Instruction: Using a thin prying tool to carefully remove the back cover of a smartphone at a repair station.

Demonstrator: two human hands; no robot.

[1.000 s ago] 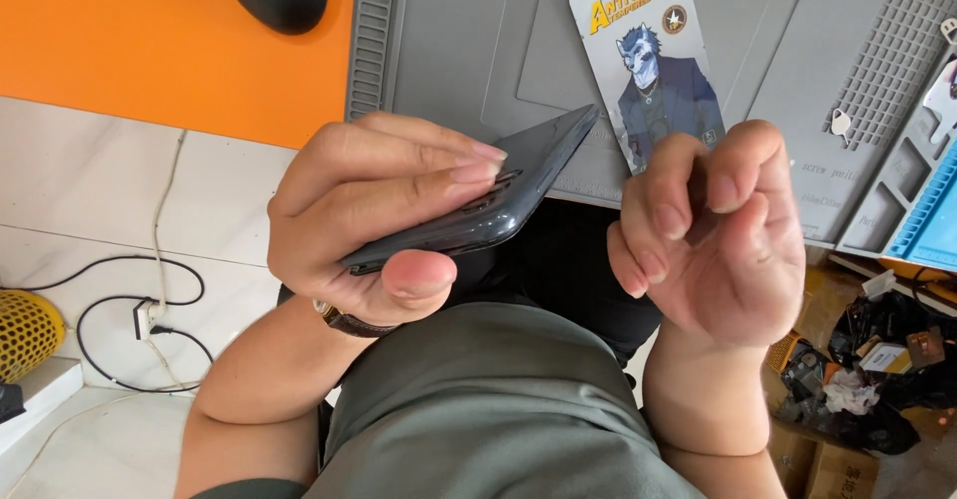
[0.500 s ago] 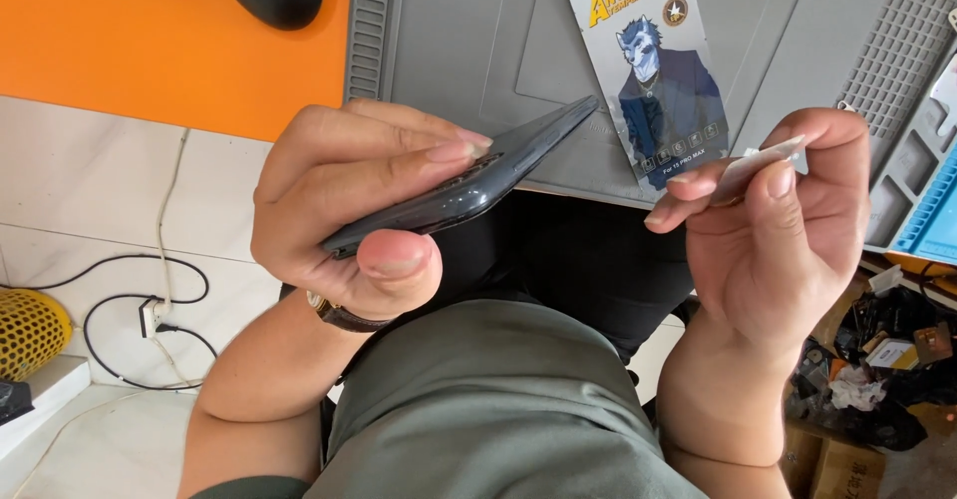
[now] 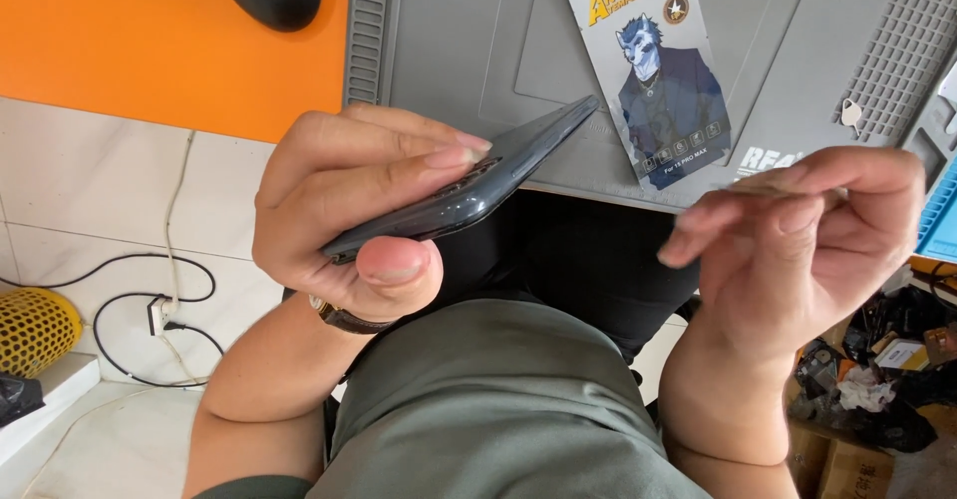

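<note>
Clamped edgewise between left hand (image 3: 369, 210) thumb and fingers, the dark glossy slab-shaped phone (image 3: 469, 185) sits near the grey mat's (image 3: 449, 40) edge; rigid, slippery, breakable; right hand (image 3: 797, 250) pinches something thin, unidentifiable.

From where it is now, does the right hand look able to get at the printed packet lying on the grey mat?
Probably yes. The right hand hovers just off the mat's near edge, beside the printed packet, with nothing lying between them, though its fingers already pinch a small flat piece.
</note>
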